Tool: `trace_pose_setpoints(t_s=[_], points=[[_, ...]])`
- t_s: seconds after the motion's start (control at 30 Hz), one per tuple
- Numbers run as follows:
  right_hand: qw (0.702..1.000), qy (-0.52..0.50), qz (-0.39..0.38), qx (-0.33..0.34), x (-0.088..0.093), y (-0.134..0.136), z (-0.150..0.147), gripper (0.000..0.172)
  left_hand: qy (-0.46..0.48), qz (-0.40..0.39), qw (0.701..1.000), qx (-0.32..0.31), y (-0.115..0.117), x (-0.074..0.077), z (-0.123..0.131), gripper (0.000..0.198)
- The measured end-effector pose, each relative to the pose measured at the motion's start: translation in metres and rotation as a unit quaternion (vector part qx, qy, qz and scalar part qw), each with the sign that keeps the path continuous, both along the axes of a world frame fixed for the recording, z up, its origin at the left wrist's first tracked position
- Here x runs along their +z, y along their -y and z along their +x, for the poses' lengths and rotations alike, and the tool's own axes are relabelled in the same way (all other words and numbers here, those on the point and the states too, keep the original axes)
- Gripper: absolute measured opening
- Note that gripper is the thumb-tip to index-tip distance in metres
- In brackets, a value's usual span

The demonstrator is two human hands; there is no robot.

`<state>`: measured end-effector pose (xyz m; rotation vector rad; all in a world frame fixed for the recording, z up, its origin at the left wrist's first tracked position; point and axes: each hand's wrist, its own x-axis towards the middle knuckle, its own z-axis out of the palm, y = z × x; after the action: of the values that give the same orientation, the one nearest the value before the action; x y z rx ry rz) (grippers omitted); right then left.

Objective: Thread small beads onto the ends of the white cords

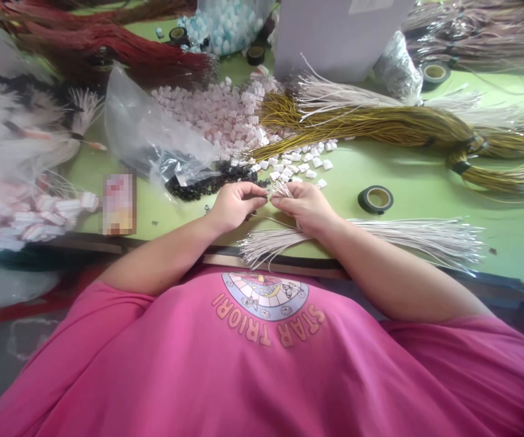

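Observation:
At the front edge of the green table my right hand (306, 207) is closed around a small bunch of white wires (281, 190), their ends pointing toward my left hand. My left hand (235, 205) is in a pinch close to those ends; whatever lies between its fingertips is too small to make out. Below my right wrist lies a loose bundle of white wires (407, 237). Just beyond my hands are a pile of small black pieces (193, 189) and scattered white plastic connectors (305, 164).
Yellow wire bundles (389, 130) stretch across the right side. A roll of black tape (375, 199) lies near my right forearm. A clear plastic bag (139, 121) rests by a heap of connectors (211, 112). Red wires (144, 54) and a grey box (325, 36) are farther back.

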<state>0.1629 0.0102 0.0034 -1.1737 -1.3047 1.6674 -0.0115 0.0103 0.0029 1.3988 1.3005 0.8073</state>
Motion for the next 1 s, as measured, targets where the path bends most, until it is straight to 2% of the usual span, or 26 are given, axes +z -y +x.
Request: trace_pose_setpoints(t_s=[0.17, 0.3, 0.5, 0.67, 0.87, 1.0], points=[[1.000, -0.016, 0.003, 0.003, -0.001, 0.000, 0.000, 0.013, 0.005, -0.001, 1.000, -0.011, 0.000, 0.002, 0.000, 0.024], [0.999, 0.030, 0.026, 0.016, -0.001, 0.001, 0.001, 0.011, 0.011, 0.009, 1.000, -0.027, 0.001, 0.002, 0.002, 0.018], [0.998, 0.068, 0.007, 0.016, -0.004, 0.001, 0.002, 0.018, -0.024, 0.042, 0.999, -0.018, 0.001, -0.001, 0.001, 0.016], [0.994, 0.100, 0.031, 0.032, -0.005, 0.001, 0.002, 0.018, -0.003, 0.002, 1.000, -0.024, 0.000, -0.001, 0.002, 0.016], [0.997, 0.073, 0.028, 0.008, -0.002, 0.002, 0.000, 0.022, -0.017, -0.039, 0.999, -0.018, -0.002, 0.001, -0.001, 0.023], [0.998, 0.042, 0.028, -0.046, -0.002, 0.001, 0.001, 0.016, -0.071, 0.034, 0.996, -0.046, -0.005, 0.004, -0.010, 0.016]])
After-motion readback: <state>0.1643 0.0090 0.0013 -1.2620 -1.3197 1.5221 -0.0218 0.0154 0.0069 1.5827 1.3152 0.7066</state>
